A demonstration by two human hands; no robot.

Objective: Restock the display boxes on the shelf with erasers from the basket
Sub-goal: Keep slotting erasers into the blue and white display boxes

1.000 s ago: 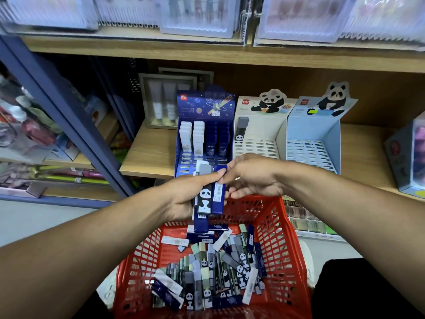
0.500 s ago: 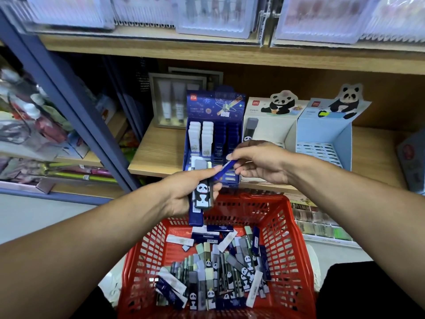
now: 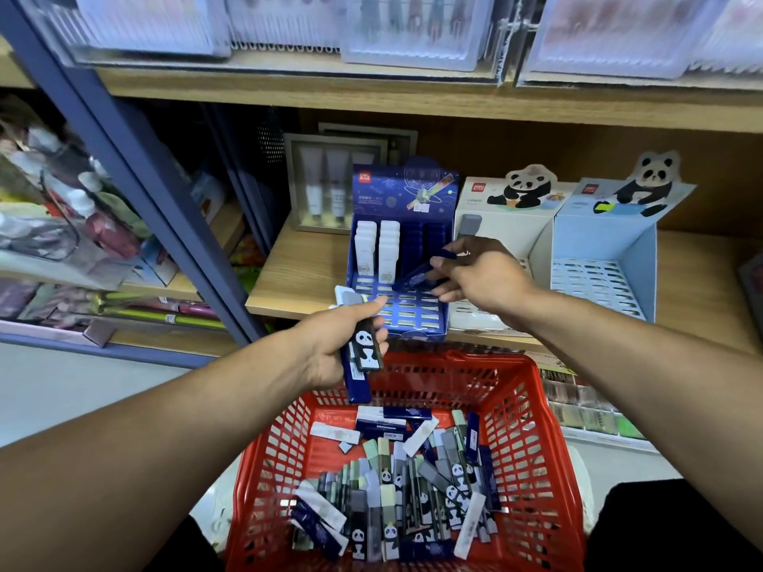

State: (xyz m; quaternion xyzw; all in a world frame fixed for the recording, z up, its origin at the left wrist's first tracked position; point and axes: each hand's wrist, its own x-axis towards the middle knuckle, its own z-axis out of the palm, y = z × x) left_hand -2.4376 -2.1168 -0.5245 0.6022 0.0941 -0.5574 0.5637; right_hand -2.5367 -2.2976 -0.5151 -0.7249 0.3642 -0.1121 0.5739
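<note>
Blue eraser (image 3: 417,277) pinched in my right hand (image 3: 475,274) should go upright into the blue display box (image 3: 402,258); my left hand (image 3: 347,340) grips the spare erasers (image 3: 361,353).

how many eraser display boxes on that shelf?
3, side by side: the dark blue box at left, the white panda box in the middle, partly behind the right hand, and the light blue panda box at right. More may sit outside the frame.

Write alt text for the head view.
The right hand holds a dark blue eraser over the blue display box on the shelf, while the left hand grips several erasers above a red basket.
</note>
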